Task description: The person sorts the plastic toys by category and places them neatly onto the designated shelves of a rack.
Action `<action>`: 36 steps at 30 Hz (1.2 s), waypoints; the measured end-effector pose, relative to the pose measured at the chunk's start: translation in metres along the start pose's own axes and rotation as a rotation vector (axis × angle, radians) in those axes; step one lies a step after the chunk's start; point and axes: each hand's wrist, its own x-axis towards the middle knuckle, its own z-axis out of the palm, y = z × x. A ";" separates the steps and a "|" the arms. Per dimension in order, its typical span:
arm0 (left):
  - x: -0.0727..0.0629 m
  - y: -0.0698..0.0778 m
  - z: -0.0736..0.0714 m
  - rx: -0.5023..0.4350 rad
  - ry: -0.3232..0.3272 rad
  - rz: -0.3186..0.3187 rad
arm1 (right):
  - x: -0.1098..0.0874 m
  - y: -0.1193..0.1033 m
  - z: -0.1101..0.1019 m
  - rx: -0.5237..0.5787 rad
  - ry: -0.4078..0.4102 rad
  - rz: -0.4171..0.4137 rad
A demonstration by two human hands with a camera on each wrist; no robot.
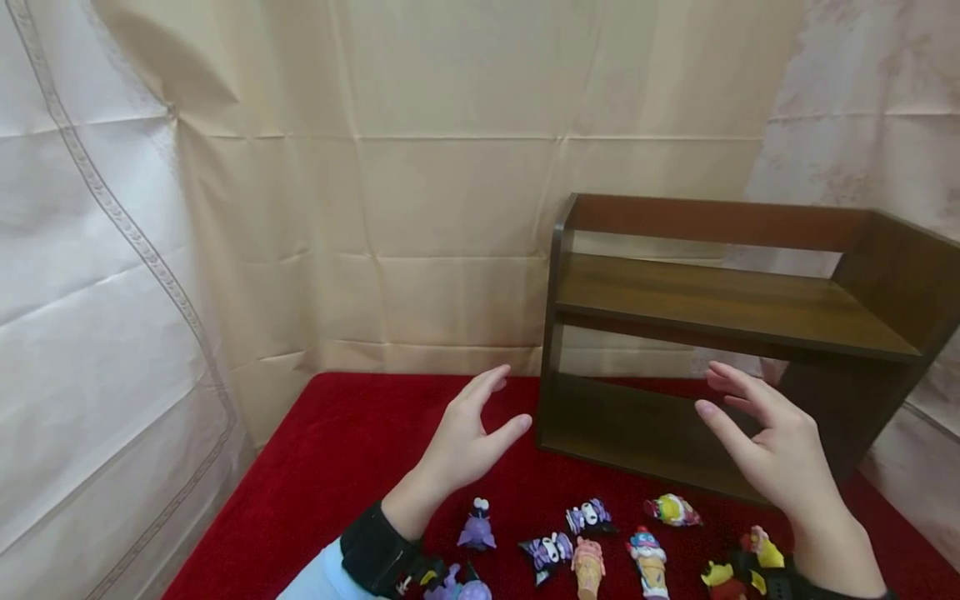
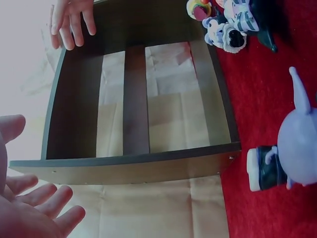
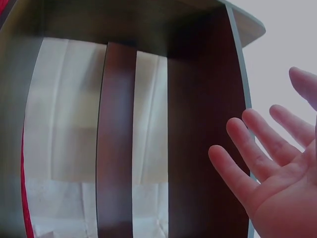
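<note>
My left hand [image 1: 468, 433] is raised above the red cloth, left of a brown wooden shelf [image 1: 667, 283]. Its fingers are extended and hold nothing. In front of the shelf's right part, my right hand [image 1: 780, 446] hovers with fingers spread, also holding nothing. In the left wrist view the left hand [image 2: 37, 206] shows its palm side near the shelf's side panel [image 2: 133, 168]. The right wrist view has the right hand [image 3: 280, 168] apart from any toy. Below the hands lie a purple figurine [image 1: 477, 527] and two ice-cream cone toys, one pink [image 1: 588, 567], one blue-topped [image 1: 648, 560].
Two purple-and-black figurines [image 1: 590, 517] lie near the cones. A colourful toy [image 1: 673, 510] lies close to the shelf's front edge. Yellow toys [image 1: 767, 550] cluster by the right wrist, purple ones [image 1: 459, 588] by the left. Curtains [image 1: 450, 192] hang behind the table.
</note>
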 end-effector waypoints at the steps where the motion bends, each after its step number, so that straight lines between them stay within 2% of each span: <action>1: 0.002 0.000 0.002 -0.008 0.002 -0.011 | 0.000 0.001 -0.002 -0.004 0.012 0.009; 12: 0.020 0.002 0.022 -0.057 -0.010 -0.106 | -0.002 0.011 -0.017 -0.023 0.136 0.145; 16: 0.026 0.000 0.028 -0.067 -0.004 -0.121 | -0.003 0.016 -0.020 -0.050 0.165 0.206; 25: 0.034 -0.006 0.038 -0.091 -0.001 -0.166 | -0.008 0.034 -0.026 -0.113 0.251 0.269; 33: 0.046 -0.006 0.045 -0.074 0.005 -0.206 | -0.012 0.044 -0.034 -0.225 0.344 0.295; 36: 0.050 -0.006 0.048 -0.071 0.012 -0.212 | -0.013 0.047 -0.036 -0.260 0.393 0.336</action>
